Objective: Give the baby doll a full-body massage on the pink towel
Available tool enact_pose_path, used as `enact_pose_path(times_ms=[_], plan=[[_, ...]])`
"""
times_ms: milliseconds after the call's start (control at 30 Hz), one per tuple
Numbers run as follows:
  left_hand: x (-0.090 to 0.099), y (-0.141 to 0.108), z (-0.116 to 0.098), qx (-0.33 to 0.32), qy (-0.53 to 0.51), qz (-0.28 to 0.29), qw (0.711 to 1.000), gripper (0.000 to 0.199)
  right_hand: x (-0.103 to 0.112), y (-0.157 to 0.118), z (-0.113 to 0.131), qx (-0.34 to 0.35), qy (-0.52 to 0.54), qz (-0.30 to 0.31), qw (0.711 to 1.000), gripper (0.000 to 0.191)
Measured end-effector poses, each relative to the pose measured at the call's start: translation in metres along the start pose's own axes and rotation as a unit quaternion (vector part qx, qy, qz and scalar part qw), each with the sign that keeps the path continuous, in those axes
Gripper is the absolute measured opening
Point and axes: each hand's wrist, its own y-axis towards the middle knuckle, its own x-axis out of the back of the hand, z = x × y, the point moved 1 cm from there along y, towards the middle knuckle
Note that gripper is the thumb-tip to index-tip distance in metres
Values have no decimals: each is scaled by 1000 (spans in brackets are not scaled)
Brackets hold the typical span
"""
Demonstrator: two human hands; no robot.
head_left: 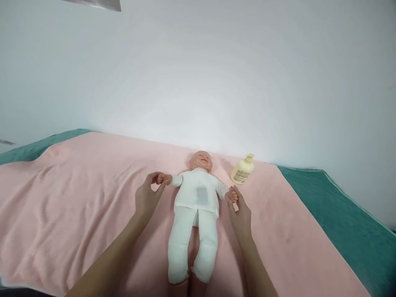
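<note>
A baby doll [196,194] in a white top and white trousers lies on its back, head toward the wall, arms spread out to both sides. My left hand [147,194] pinches the doll's hand on the left between thumb and fingers. On the other side, my right hand [239,212] has its thumb and fingers around the doll's other hand. A grey patch shows on the front of the top. Beneath the doll is a pink blanket [102,185]. The ends of its feet are cut off by the lower edge of the view.
A pale yellow pump bottle [242,170] stands on the blanket beyond my right hand, close to the doll's head. Green cloth [337,206] shows past the blanket at the right and far left. A white wall [198,74] rises behind the surface.
</note>
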Motion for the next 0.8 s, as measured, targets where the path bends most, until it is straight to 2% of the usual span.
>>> enact_pose_path(times_ms=[133,267,367,533,600,667,733,800], plan=[[3,-28,7,21,78,23,996,31,-3,-31,-12,-11,-73,27,997,58],[5,-48,13,20,170,59,984,27,-5,-48,-23,1,-91,42,995,62],[4,-55,18,-12,221,103,970,29,-6,-55,-25,10,-120,51,991,63],[-5,-58,29,-71,264,126,954,26,-10,-66,-21,22,-150,66,986,63],[-7,-55,36,-63,253,134,956,25,-10,-64,-22,12,-129,51,990,62],[-6,-47,44,-32,206,143,968,29,-5,-54,-26,-26,-87,34,995,60],[-2,-31,50,1,141,144,980,38,6,-35,-31,-93,-47,33,994,55],[3,-9,53,30,69,139,988,50,24,-9,-32,-111,-39,53,992,52]])
